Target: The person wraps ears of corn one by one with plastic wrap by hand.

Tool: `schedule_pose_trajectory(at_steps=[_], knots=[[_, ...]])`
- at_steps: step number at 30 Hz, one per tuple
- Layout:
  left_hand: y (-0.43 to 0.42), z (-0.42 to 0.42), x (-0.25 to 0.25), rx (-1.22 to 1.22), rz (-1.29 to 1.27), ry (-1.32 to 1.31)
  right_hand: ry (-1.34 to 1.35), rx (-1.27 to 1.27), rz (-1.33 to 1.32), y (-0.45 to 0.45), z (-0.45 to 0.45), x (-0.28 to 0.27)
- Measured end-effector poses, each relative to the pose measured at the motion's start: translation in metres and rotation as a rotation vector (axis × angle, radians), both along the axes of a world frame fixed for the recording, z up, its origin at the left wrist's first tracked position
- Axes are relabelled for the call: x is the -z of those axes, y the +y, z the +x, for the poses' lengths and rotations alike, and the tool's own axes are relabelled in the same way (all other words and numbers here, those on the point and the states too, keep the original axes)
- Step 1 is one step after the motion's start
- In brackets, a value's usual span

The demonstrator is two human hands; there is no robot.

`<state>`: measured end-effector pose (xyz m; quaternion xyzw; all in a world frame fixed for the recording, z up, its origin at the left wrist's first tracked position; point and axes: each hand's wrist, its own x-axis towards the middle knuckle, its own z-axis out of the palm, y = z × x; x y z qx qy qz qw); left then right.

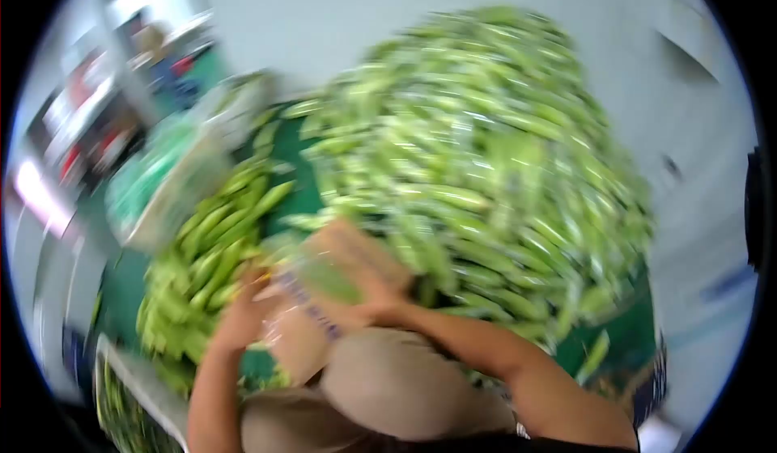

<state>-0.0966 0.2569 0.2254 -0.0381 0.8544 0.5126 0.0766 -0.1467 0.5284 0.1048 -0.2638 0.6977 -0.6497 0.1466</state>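
A printed cardboard piece (312,336) lies tilted over my lap. On it rests a long green vegetable (328,279), with clear plastic film (283,323) around or beside it. My left hand (247,307) is at the left edge of the cardboard, its blurred fingers curled at the film. My right hand (379,298) is over the cardboard's right part, close to the vegetable's end; motion smears its fingers, so its grip is unclear. Left of the cardboard lies a heap of loose green vegetables (214,251). A large pile of plastic-wrapped green vegetables (486,162) rises beyond my right hand.
Both heaps lie on a green surface (287,150) against a pale wall (299,16). A box (174,190) with green plastic stands at the back left. Another container (146,396) with green vegetables is at the lower left. Blurred shelves (93,121) show farther left.
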Motion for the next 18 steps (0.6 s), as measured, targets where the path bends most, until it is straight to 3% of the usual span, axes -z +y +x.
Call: schedule_pose_trajectory(at_steps=[1, 2, 4, 5, 6, 8, 12, 14, 16, 17, 18], knots=[[0.005, 0.013, -0.013, 0.314, -0.194, 0.199, -0.193, -0.017, 0.001, 0.018, 0.000, 0.010], [-0.001, 0.023, -0.025, 0.461, -0.286, 0.071, -0.306, -0.015, 0.026, 0.036, -0.001, 0.016], [-0.033, 0.051, 0.003, 0.621, -0.039, 0.070, -0.446, 0.058, 0.051, 0.074, -0.027, 0.030], [-0.044, 0.068, 0.002, 0.468, 0.197, -0.171, -0.469, 0.082, 0.059, 0.079, -0.048, 0.036], [-0.059, 0.085, 0.023, 0.336, 0.360, -0.169, -0.475, 0.104, 0.077, 0.083, -0.070, 0.043], [-0.079, 0.110, 0.070, 0.197, 0.309, -0.153, -0.483, 0.148, 0.115, 0.085, -0.111, 0.058], [-0.070, 0.135, 0.071, 0.006, 0.733, -0.361, -0.348, 0.254, 0.125, 0.121, -0.176, 0.070], [-0.080, 0.145, 0.079, -0.090, 0.558, -0.246, -0.206, 0.265, 0.097, 0.127, -0.209, 0.070], [-0.088, 0.143, 0.114, -0.153, 0.456, -0.134, -0.117, 0.085, 0.109, 0.108, -0.213, 0.061], [-0.094, 0.144, 0.136, -0.194, 0.438, -0.066, -0.113, -0.042, 0.180, 0.098, -0.193, 0.047], [-0.088, 0.151, 0.133, -0.338, 0.475, -0.121, -0.148, -0.090, 0.273, 0.031, -0.126, 0.003]])
